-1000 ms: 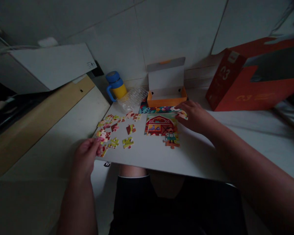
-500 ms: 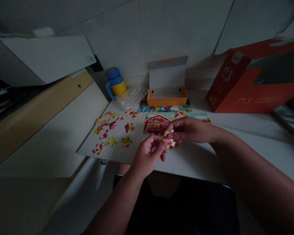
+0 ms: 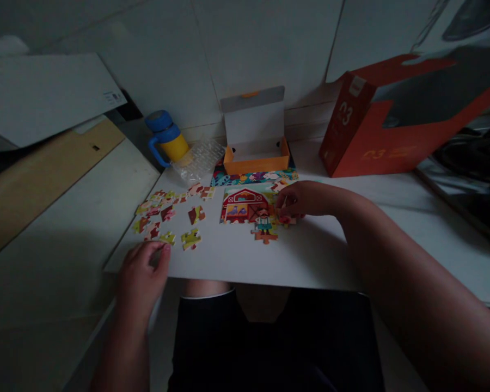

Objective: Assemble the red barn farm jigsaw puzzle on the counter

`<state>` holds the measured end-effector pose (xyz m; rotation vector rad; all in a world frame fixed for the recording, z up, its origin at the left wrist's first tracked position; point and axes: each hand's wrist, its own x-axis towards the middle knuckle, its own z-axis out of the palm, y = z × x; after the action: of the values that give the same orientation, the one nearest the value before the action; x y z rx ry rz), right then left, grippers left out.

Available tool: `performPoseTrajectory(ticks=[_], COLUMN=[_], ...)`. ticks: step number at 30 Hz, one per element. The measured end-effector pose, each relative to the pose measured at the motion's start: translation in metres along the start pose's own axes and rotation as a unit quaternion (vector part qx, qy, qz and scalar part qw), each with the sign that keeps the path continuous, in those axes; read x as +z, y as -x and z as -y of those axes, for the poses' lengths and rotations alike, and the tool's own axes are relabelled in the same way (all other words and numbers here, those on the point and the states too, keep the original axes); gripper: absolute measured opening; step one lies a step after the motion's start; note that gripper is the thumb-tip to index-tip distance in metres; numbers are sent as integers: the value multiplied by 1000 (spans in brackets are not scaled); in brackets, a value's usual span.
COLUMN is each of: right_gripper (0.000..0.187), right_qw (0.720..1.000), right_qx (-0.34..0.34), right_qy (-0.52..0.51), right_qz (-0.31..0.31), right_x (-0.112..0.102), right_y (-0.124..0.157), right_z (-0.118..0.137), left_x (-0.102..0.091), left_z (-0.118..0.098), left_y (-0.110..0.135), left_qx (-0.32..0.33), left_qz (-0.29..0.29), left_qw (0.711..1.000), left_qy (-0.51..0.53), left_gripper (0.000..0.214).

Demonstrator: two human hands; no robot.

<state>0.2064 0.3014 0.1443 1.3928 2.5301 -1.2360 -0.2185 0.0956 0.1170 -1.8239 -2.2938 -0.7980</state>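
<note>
The partly joined farm jigsaw puzzle [image 3: 242, 201] lies on the table, showing a red barn and a figure in a teal garment. My right hand [image 3: 297, 198] is at its right side, thumb and fingers pinched on a puzzle piece [image 3: 285, 202] mostly hidden by them. Over at the table's front left, my left hand [image 3: 142, 272] has its thumb and forefinger tips together beside a green puzzle piece [image 3: 168, 238]; what they hold, if anything, does not show. Loose puzzle pieces [image 3: 191, 238] lie near that hand, several more behind them.
An open orange box [image 3: 256, 165] stands behind the puzzle on a colourful printed sheet [image 3: 255, 178]. Crumpled clear plastic [image 3: 200, 161] and a blue-yellow flask [image 3: 169, 142] are at the back left. A large orange carton [image 3: 375, 136] stands back right; a leaning board [image 3: 57, 185] borders the left.
My left hand has moved away from the right hand to the loose pieces at left. My right hand stays by the puzzle's right side. The camera view has shifted.
</note>
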Motion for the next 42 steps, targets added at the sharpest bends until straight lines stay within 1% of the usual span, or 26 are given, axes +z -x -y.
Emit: performPoseTrajectory(ticks=[3, 5, 8, 11, 14, 18, 20, 22, 26, 31, 35, 37, 39, 42], right_gripper=[29, 30, 27, 25, 23, 24, 23, 23, 20, 23, 24, 24, 25, 25], right_qw=[1000, 999, 997, 995, 991, 983, 980, 978, 980, 982, 982, 983, 983, 983], right_qx=[2, 10, 24, 30, 40, 46, 41, 35, 34, 36, 27, 23, 22, 22], right_qy=[17, 29, 52, 74, 112, 161, 174, 186, 175, 163, 162, 158, 157, 161], right_qz=[-9, -28, -48, -52, -68, -81, -86, -89, -89, -91, -89, -91, -94, -90], right_x=[2, 3, 4, 4, 5, 6, 8, 10, 14, 16, 16, 16, 17, 17], right_y=[-3, -3, -2, 0, 2, 3, 2, 0, -4, -8, -11, -11, -11, -11], right_z=[-1, -1, 2, 6, 12, 17, 16, 13, 6, 0, -3, -4, -5, -4], left_x=[-8, -10, -9, -8, -11, -19, -23, -26, -27, -28, -28, -27, -27, -28], left_z=[27, 38, 47, 49, 51, 59, 65, 71, 77, 76, 75, 76, 76, 75], left_y=[-2, -1, 1, 1, -2, -6, -7, -6, -5, -7, -8, -8, -9, -9], left_qx=[28, 38, 46, 48, 19, -50, -64, -71, -101, -136, -177, -187, -194, -214], left_qz=[4, 17, 31, 33, 45, 91, 115, 124, 124, 116, 127, 136, 137, 127], left_qw=[998, 996, 995, 994, 993, 983, 977, 974, 978, 982, 976, 972, 971, 968], left_qy=[-52, -73, -86, -88, -104, -150, -169, -173, -133, -64, -6, 24, 39, 34], left_gripper=[36, 37, 40, 42, 47, 54, 54, 55, 57, 56, 52, 51, 51, 49])
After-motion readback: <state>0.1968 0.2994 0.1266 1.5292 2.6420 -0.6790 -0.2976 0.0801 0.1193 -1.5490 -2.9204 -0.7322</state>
